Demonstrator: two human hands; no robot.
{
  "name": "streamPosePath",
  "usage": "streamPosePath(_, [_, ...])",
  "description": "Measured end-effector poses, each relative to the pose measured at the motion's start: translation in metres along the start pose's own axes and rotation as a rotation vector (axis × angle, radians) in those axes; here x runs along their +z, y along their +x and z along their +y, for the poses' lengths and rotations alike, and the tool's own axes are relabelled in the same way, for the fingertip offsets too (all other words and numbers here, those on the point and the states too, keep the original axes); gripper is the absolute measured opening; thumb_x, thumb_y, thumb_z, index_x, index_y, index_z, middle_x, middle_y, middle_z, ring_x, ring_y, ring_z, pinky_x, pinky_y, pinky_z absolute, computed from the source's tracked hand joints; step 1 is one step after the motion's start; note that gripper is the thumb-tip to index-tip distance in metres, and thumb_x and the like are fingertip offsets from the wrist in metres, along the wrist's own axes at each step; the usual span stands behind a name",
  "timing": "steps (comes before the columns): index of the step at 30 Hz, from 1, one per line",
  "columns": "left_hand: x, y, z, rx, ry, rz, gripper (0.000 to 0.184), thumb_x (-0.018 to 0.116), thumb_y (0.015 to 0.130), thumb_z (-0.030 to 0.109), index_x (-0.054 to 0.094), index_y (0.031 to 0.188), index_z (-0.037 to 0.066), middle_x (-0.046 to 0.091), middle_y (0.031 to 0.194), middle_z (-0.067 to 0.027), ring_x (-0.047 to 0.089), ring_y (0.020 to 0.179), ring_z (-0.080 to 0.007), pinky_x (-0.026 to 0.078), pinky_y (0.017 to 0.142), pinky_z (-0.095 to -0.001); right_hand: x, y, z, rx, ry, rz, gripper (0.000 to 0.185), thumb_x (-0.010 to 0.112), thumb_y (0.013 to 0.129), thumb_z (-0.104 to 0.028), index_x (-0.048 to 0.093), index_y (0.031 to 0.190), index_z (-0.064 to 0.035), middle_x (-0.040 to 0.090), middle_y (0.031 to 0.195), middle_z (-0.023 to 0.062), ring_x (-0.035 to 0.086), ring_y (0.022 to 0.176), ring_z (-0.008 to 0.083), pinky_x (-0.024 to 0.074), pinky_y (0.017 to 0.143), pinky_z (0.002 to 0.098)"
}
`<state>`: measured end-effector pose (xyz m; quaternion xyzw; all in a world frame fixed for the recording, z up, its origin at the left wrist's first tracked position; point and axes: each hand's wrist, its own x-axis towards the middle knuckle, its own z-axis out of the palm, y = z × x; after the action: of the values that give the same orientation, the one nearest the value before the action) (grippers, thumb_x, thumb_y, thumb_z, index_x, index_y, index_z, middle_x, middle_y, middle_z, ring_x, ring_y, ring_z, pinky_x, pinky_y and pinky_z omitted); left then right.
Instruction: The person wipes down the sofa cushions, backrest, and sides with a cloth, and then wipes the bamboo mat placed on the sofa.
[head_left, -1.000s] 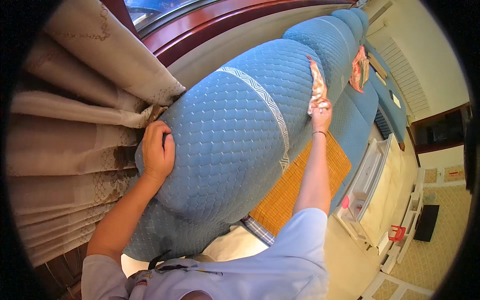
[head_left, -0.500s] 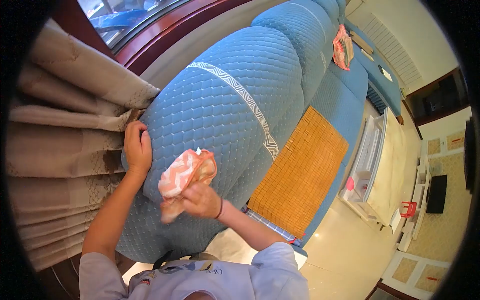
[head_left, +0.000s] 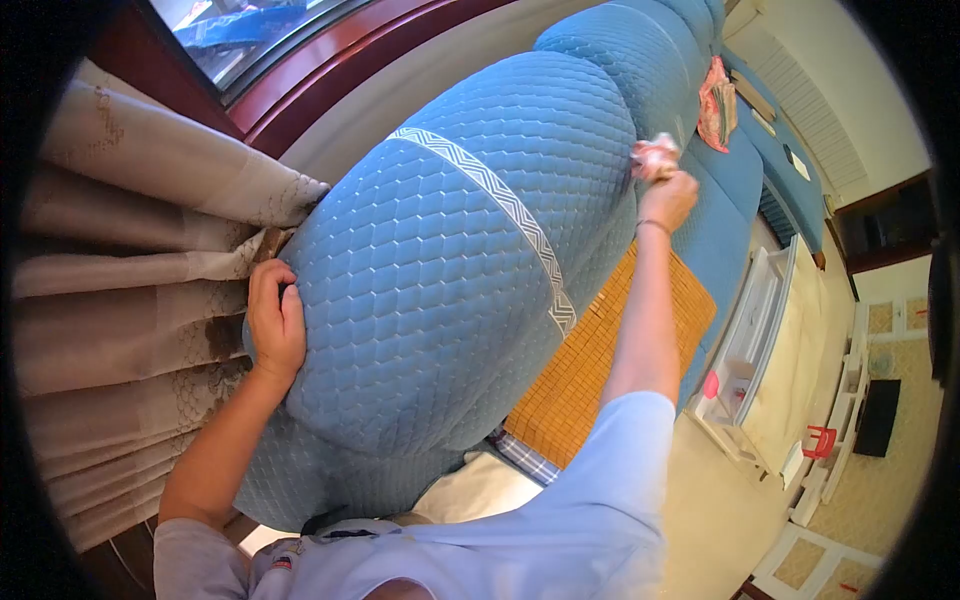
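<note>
My right hand (head_left: 672, 200) is stretched far forward and closed on a crumpled pink-and-white cloth (head_left: 655, 156), which is slightly blurred. The cloth is at the far side of the sofa's blue quilted backrest (head_left: 450, 270); whether it touches the cover I cannot tell. Beside the curtain, my left hand (head_left: 274, 318) grips the near edge of that backrest, its fingers curled around the side and their tips partly hidden. A white zigzag band (head_left: 500, 195) runs across the blue cover.
A beige curtain (head_left: 140, 300) hangs at the left, below a window (head_left: 240, 40). An orange bamboo mat (head_left: 570, 400) lies on the sofa seat. Farther along is another pink cloth (head_left: 716, 105). A long low table (head_left: 790, 340) stands at the right, near a red stool (head_left: 820, 441).
My right hand has swung away from me to the upper right, carrying the cloth from the near end of the backrest to its far side. My left hand stays at the edge.
</note>
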<state>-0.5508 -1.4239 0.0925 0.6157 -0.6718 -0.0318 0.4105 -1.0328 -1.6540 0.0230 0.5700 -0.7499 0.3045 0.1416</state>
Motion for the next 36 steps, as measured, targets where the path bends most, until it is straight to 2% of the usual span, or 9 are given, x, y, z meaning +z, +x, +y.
streamPosePath(3, [0.0,-0.001,-0.001,-0.002,0.007,0.003,0.01,0.046,0.079,0.002,0.049,0.089,-0.001,0.051,0.097,-0.017,0.05,0.089,-0.0318,0.041,0.083,-0.0357,0.046,0.034,0.027,0.124,0.078,0.232,0.027,0.048,0.086,-0.02,0.059,0.105,-0.0039,0.055,0.114,0.0198,0.051,0.106,0.0369,0.0423,0.088,0.0433])
streamPosePath(5, [-0.001,0.001,0.0,0.012,0.021,0.009,0.011,0.047,0.079,0.002,0.05,0.089,0.0,0.051,0.097,-0.0169,0.051,0.088,-0.0322,0.042,0.082,-0.0359,0.098,0.033,0.055,0.207,0.176,-0.576,0.039,0.048,0.09,-0.031,0.057,0.114,-0.0015,0.055,0.119,0.0242,0.05,0.113,0.0393,0.0407,0.092,0.0409])
streamPosePath(9, [0.0,0.001,0.0,0.011,0.0,0.028,0.011,0.048,0.079,0.001,0.05,0.089,0.0,0.052,0.095,-0.0166,0.051,0.088,-0.0327,0.042,0.082,-0.0365,0.07,-0.037,0.016,0.44,0.443,-0.152,0.048,0.045,0.087,-0.043,0.063,0.103,-0.0021,0.064,0.093,0.0286,0.064,0.091,0.034,0.048,0.074,0.0437])
streamPosePath(13, [-0.001,0.002,0.0,0.034,0.016,0.034,0.01,0.048,0.079,0.002,0.049,0.089,0.0,0.052,0.093,-0.0166,0.051,0.087,-0.0334,0.042,0.081,-0.0374,0.125,-0.083,0.06,0.551,0.44,-0.209,0.051,0.049,0.085,-0.048,0.064,0.102,-0.002,0.067,0.091,0.0211,0.064,0.085,0.03,0.0482,0.072,0.0415])
streamPosePath(18, [0.0,-0.003,-0.006,0.038,0.015,0.026,0.01,0.046,0.083,0.004,0.048,0.092,-0.001,0.051,0.096,-0.015,0.051,0.092,-0.0293,0.04,0.086,-0.0331,0.067,-0.147,-0.006,0.322,1.122,0.049,0.013,0.036,0.078,-0.007,0.029,0.088,-0.0124,0.025,0.086,-0.0021,0.03,0.078,0.0096,0.0284,0.075,0.0166])
streamPosePath(22, [-0.001,-0.003,-0.003,0.032,0.025,0.059,0.009,0.048,0.082,0.006,0.049,0.09,0.001,0.052,0.094,-0.0148,0.051,0.091,-0.0325,0.041,0.083,-0.0364,0.021,-0.21,-0.043,0.309,1.02,0.053,0.011,0.034,0.082,-0.009,0.026,0.088,-0.0127,0.028,0.088,0.001,0.033,0.081,0.0135,0.0298,0.084,0.0213])
streamPosePath(24, [-0.001,-0.004,-0.005,0.063,0.038,0.089,0.01,0.05,0.081,0.008,0.051,0.089,0.001,0.054,0.092,-0.015,0.052,0.09,-0.0342,0.042,0.081,-0.0395,-0.014,-0.244,-0.065,0.358,1.027,-0.092,0.019,0.034,0.093,-0.023,0.041,0.104,-0.0096,0.038,0.105,0.0019,0.038,0.097,0.016,0.0295,0.092,0.0243])
streamPosePath(31, [-0.003,-0.005,-0.003,0.057,0.071,0.113,0.012,0.052,0.081,0.011,0.052,0.09,0.003,0.055,0.091,-0.013,0.053,0.089,-0.0329,0.043,0.08,-0.0394,-0.156,-0.372,-0.157,0.31,1.247,-0.36,0.045,0.052,0.088,-0.008,0.035,0.13,0.0016,0.042,0.12,0.0127,0.042,0.114,0.0272,0.0306,0.101,0.0375])
streamPosePath(36, [-0.002,-0.005,-0.005,0.057,0.084,0.131,0.011,0.051,0.081,0.012,0.053,0.088,0.004,0.055,0.089,-0.0121,0.053,0.088,-0.0321,0.043,0.08,-0.0395,-0.182,-0.386,-0.178,-0.316,0.785,-0.216,0.024,0.059,0.083,-0.016,0.06,0.104,-0.0051,0.049,0.09,0.0165,0.049,0.088,0.0337,0.0399,0.079,0.0426])
